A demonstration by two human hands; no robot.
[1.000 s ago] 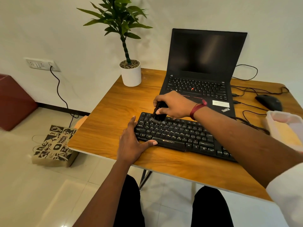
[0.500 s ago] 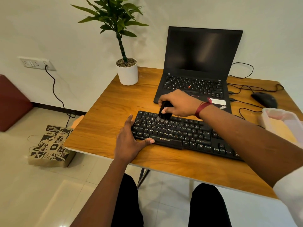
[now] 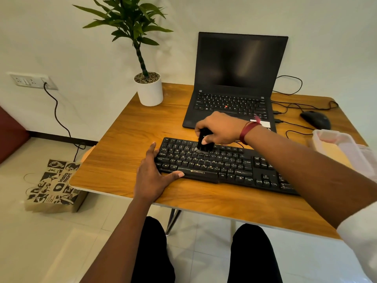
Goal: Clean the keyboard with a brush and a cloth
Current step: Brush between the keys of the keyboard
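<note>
The task is judged to be in its first half. The keyboard [image 3: 224, 165] lies flat on the wooden table [image 3: 130, 139], in front of the open laptop [image 3: 234, 78], and the brushing stage is under way. The bristles of a small black brush [image 3: 204, 140] are set down on the upper key rows, left of the keyboard's middle. A pale fleck, perhaps loosened dust, is seen just at the bristle tips. How many of the keys have been swept cannot be told, and the right-hand block of keys is partly hidden under the forearm. The wiping stage is judged not yet begun: no cloth can be made out with certainty, though something pale is seen beside the clear plastic box [image 3: 334, 144] at the right edge.

The brush is held in the right hand [image 3: 221, 127], whose fingers are curled closely round its stubby body from above, with the bristles pointing down. The keyboard is steadied by the left hand [image 3: 151, 178], which is spread wide and holds nothing. Its straight fingers are laid along the keyboard's left end, and its thumb is stretched along the front edge, near the space bar.
</note>
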